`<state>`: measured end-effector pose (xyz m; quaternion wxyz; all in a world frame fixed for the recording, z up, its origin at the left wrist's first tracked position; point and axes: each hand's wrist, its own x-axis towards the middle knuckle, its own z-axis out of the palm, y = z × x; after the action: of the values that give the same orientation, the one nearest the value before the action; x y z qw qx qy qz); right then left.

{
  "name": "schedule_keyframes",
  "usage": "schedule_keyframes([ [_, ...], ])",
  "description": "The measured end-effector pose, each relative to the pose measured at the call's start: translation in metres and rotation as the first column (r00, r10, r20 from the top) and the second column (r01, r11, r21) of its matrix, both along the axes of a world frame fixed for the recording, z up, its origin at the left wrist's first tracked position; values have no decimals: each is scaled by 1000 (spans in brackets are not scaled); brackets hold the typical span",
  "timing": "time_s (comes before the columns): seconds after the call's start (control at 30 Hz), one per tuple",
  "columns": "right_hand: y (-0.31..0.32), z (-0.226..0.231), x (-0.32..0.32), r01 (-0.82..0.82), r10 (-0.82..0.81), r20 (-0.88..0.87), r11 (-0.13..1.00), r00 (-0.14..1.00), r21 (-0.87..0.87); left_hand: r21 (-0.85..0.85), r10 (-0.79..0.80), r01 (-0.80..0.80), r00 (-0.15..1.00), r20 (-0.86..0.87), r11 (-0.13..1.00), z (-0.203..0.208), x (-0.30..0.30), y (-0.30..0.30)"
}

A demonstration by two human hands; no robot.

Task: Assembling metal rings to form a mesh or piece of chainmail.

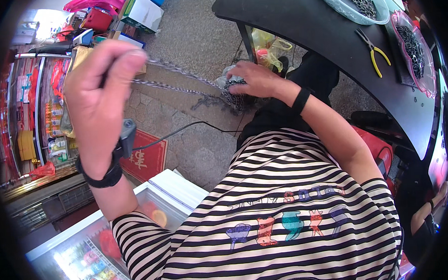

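Two strands of twisted metal chain [177, 70] stretch across the space between my hands. My left hand [101, 80] is raised at the left with its fingers closed on one end of the strands. Over by my knee, my right hand [254, 79] has its fingers curled on a bundle of chain [238, 101], which hangs in a tangle beneath the palm. Part of a clear plastic bag [222, 81] shows beside that bundle. More dark chain [210, 103] trails off to the left of it. My palm hides some of the bundle.
On the dark curved table [298, 19] lie yellow-handled pliers [374, 53], a pale basin of metal pieces [355, 7] and a pink-rimmed tray [413, 52]. A glass-topped freezer [171, 193], goods shelves [40, 107] and a red box [145, 155] stand left. Another person's arm [424, 214] shows right.
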<state>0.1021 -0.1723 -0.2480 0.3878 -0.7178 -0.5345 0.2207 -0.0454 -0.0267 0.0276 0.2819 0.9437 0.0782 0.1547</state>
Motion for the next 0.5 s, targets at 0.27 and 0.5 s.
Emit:
schedule_keyframes([
  [0.27,20,-22,-21,-3,0,-74,1000,997,-31,-148,-2,33,979,202,988,5,3,-3],
  [0.5,3,7,27,209,-180,-206,969,962,132,-188,275,-221,897,346,957,15,-47,79],
])
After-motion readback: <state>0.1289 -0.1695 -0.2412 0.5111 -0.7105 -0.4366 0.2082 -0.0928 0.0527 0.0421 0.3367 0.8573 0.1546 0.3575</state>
